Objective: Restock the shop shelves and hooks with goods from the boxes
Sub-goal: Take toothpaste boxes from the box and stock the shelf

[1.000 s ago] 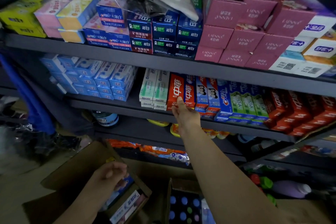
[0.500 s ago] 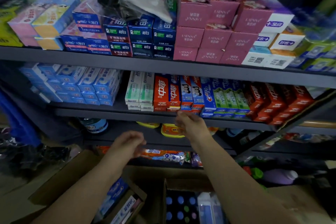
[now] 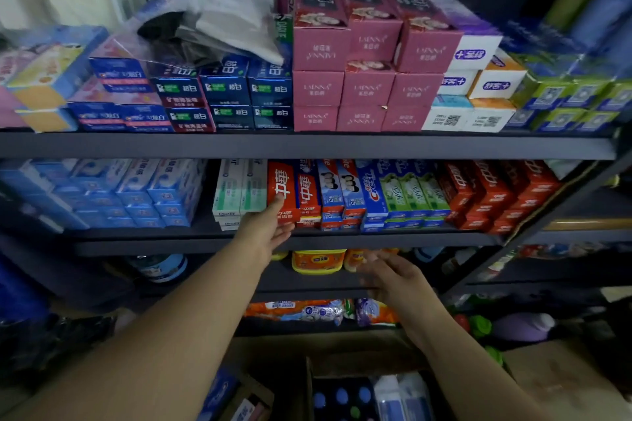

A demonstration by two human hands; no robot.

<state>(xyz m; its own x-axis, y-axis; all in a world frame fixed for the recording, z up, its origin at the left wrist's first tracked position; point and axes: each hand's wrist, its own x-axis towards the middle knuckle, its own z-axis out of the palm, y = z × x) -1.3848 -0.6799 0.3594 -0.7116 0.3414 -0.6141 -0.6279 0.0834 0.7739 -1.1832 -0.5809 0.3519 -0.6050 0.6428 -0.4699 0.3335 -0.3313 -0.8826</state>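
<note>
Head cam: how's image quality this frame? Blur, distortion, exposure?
Head view: right hand is motion-smeared, left hand sharper; shelf edges bow from wide-angle distortion; corners and floor are dim, with boxes at the left and right frame edges soft; red toothpaste box print stays legible mid-frame.

The pink boxes [image 3: 367, 89] on the upper shelf carried the brand name "LAENNA". On the middle shelf, a blue toothpaste box [image 3: 372, 191] read "Crest", the white and green boxes [image 3: 228, 196] read "Doctor" along their lower edge, and the red boxes [image 3: 283, 193] bore large white Chinese characters. Other labels were too blurred to read.
</note>
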